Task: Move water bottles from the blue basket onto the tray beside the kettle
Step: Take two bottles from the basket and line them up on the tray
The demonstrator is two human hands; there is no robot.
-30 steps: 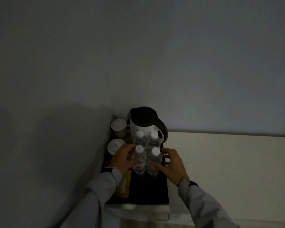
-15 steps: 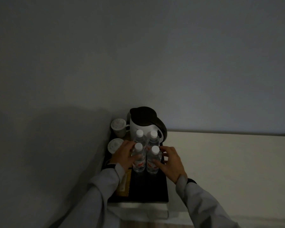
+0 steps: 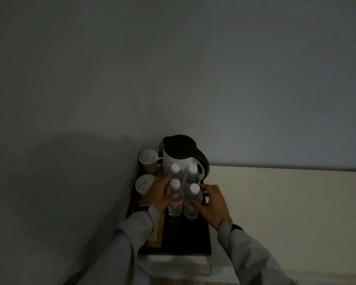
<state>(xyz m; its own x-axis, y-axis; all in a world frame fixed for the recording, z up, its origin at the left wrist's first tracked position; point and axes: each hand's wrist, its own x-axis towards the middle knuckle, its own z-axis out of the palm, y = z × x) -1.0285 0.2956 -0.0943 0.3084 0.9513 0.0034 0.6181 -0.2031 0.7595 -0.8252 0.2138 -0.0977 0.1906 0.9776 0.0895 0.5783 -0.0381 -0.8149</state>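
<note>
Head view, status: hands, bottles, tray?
Left hand on near-left bottle; right hand on near-right bottle. Four bottles upright on tray, before kettle. Nothing blocking.

A Room Like a Hotel Room

It is dim. A black tray (image 3: pixel 185 241) sits in a corner on a pale counter (image 3: pixel 275 202). It holds a kettle (image 3: pixel 181 155), two lidded cups (image 3: pixel 148 161) and small water bottles (image 3: pixel 191 175), like a guest tea set
</note>
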